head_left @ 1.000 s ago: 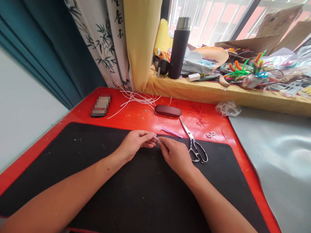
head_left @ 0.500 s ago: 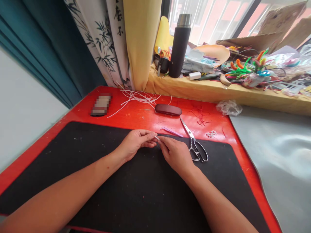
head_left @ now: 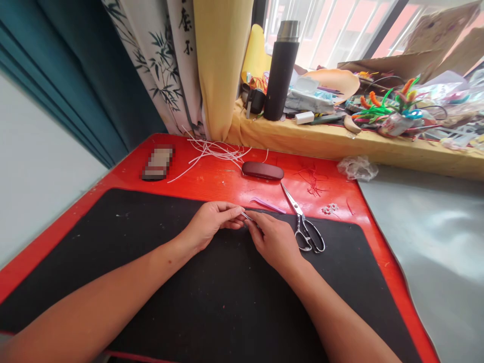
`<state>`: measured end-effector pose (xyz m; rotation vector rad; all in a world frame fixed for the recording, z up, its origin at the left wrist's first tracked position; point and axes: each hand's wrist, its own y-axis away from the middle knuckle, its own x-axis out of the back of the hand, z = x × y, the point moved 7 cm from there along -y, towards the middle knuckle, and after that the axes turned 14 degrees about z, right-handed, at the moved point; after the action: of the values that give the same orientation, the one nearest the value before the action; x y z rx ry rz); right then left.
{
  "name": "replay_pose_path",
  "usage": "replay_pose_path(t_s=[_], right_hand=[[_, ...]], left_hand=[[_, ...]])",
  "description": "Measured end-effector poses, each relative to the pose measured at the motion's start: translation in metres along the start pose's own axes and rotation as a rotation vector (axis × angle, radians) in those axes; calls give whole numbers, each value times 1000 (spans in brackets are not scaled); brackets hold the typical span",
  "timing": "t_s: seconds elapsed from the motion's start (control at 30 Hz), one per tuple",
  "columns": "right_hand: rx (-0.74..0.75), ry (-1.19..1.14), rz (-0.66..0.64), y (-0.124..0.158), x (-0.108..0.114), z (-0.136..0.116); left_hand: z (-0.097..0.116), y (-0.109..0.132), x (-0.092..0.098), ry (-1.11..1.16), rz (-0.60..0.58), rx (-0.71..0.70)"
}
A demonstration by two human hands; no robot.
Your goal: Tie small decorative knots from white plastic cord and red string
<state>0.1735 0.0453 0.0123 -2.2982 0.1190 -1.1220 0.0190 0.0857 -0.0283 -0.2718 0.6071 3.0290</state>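
Over the black mat, my left hand and my right hand meet almost fingertip to fingertip. Between them runs a thin whitish strip, pinched by both. Most of it is hidden in the fingers, so I cannot tell its full length. Just beyond the right hand lie purple tweezers, partly over the mat's far edge. To the right of that hand rest metal scissors, their blades pointing away from me and slightly parted.
A tangle of white strips lies on the red table, near a dark red case. Red threads, small clear beads and crumpled plastic lie rightward. A black flask stands on the cluttered sill.
Both hands keep nearly the same place and pinch. The strip shows slightly more between the fingertips now; the view has shifted a trifle.
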Motion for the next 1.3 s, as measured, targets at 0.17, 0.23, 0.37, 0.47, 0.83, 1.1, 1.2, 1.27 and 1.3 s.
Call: replay_pose_path(t_s=[0.17,0.23,0.37,0.47,0.83,1.1,1.2,1.27,1.3], right_hand=[[7,-11,8,0,0,0],[9,-15,13,0,0,-1],[10,-4,19,0,0,0],[14,13,19,0,1,0],[-100,-54,15,-1,1,8],[-113,-54,-1,-1,0,9],[-108,-42,-8,-1,-1,9],[-107,-49,-7,-1,-1,9],[-107,-55,-3,-1,-1,9]], left_hand=[[-3,-1,1,48,8,41],[-3,-1,1,67,14,57],[-3,0,0,80,6,71],[-3,0,1,76,7,72],[-2,0,-3,117,-24,85],[-1,1,-3,105,-11,89],[-2,0,-1,92,-3,79],[-3,-1,0,81,0,71],[-4,-1,0,77,-2,69]])
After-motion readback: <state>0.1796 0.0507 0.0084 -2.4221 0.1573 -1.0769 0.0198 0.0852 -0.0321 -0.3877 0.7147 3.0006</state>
